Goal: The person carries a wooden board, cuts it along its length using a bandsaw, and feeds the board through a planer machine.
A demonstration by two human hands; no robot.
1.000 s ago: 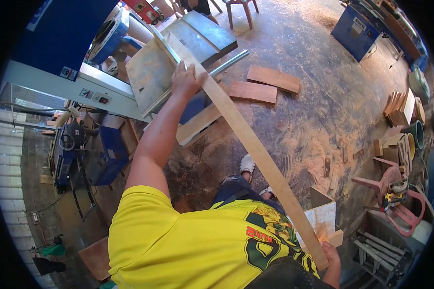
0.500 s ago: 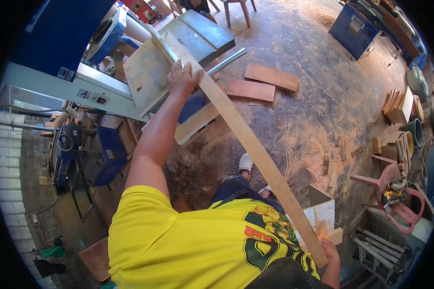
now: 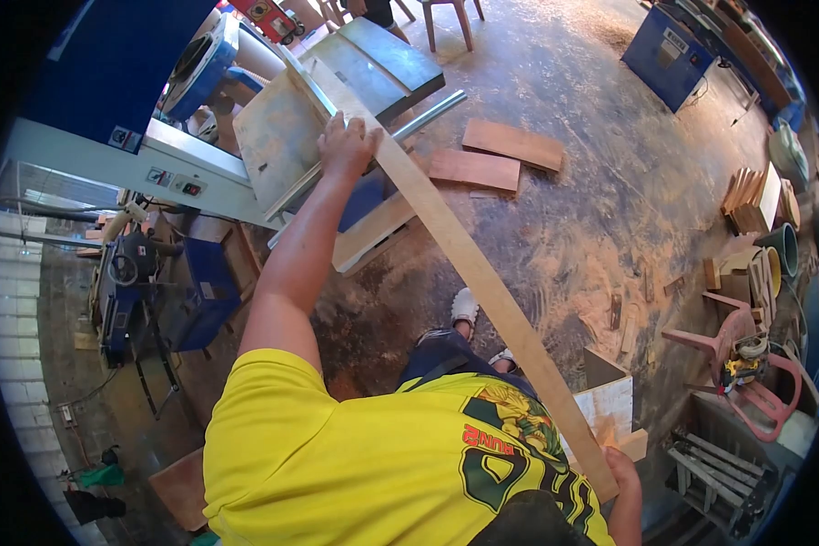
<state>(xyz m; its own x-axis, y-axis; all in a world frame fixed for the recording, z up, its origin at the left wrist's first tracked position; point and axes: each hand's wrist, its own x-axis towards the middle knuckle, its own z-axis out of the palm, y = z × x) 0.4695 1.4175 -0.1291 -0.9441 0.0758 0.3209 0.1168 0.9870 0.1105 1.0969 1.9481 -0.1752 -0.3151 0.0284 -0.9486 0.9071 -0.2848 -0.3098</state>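
Note:
A long pale wooden board (image 3: 464,255) slants from the machine table (image 3: 273,136) at upper left down to the lower right. My left hand (image 3: 346,147) lies at the board's upper part beside the metal fence (image 3: 307,80), thumb and fingers against the wood. Near the board's lower end my right hand (image 3: 621,473) grips its edge, with the fingers partly hidden. The board's far end rests on the table, close to the fence.
Two reddish planks (image 3: 475,171) lie on the floor beyond the board. A white-faced box (image 3: 610,405) stands near my right hand. On the right are a pink chair (image 3: 723,332) and stacked wood pieces (image 3: 746,202). A person's legs (image 3: 376,11) show at the top.
The board has slid very slightly toward the upper left, with both hands still on it. The person at the top has shifted a little.

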